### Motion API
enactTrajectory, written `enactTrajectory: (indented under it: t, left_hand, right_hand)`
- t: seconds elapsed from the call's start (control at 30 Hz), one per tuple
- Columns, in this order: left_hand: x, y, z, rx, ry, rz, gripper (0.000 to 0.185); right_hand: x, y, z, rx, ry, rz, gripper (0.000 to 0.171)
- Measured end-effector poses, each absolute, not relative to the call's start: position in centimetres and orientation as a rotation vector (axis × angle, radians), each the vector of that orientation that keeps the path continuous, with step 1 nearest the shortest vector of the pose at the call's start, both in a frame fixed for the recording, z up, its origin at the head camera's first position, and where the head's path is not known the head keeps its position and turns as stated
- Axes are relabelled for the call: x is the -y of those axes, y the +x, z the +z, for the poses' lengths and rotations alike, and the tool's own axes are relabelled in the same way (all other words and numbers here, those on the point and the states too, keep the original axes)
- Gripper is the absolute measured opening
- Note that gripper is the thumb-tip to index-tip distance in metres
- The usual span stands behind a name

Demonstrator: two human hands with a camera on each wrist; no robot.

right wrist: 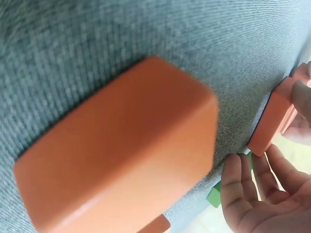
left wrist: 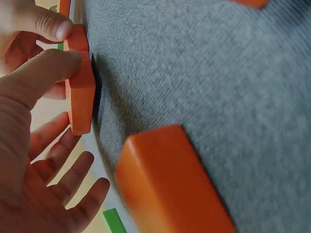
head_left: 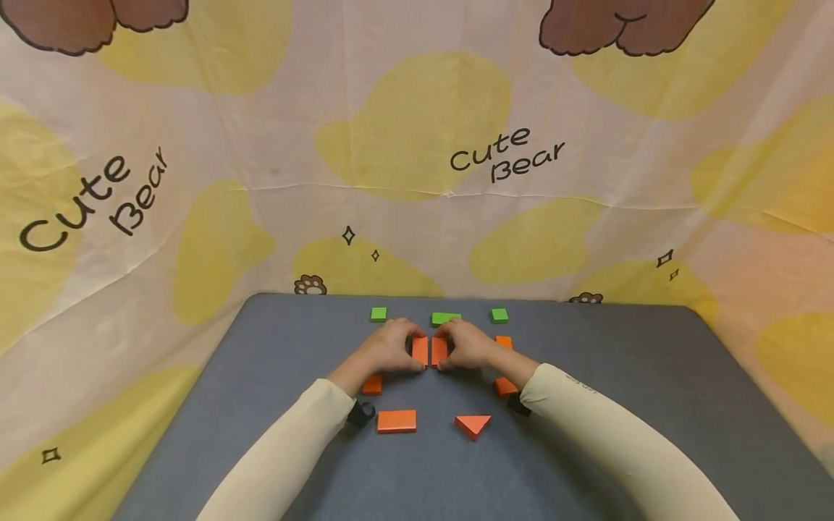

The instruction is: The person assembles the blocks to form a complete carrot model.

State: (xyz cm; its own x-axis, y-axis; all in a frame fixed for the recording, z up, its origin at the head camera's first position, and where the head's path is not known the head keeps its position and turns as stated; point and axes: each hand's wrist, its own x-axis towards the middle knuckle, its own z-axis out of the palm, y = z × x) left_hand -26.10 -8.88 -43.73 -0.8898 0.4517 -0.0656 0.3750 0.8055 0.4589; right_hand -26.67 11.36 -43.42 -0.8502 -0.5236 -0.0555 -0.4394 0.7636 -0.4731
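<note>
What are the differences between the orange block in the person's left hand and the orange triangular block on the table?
The held block is rectangular, while the triangular block has three corners on top. The left hand pinches the held block; no hand touches the triangular block. The held block is farther from the person, and the triangular block is nearer. Both are orange.
</note>
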Motion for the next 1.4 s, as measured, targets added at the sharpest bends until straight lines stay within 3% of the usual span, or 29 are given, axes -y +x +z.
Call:
enactTrajectory:
  t: [0.77, 1.4]
  left_hand:
    - [9.1, -26.3, -44.2, -2.781, 0.670, 0.697, 0.056]
    - [10.2, -26.3, -44.2, -2.791, 0.650, 0.697, 0.056]
  right_hand:
    - [-11.3, -26.4, -43.0, -2.768, -0.788, -0.626, 0.059]
    - [-18.3, -25.8, -40.5, -2.744, -0.708, -0.593, 0.057]
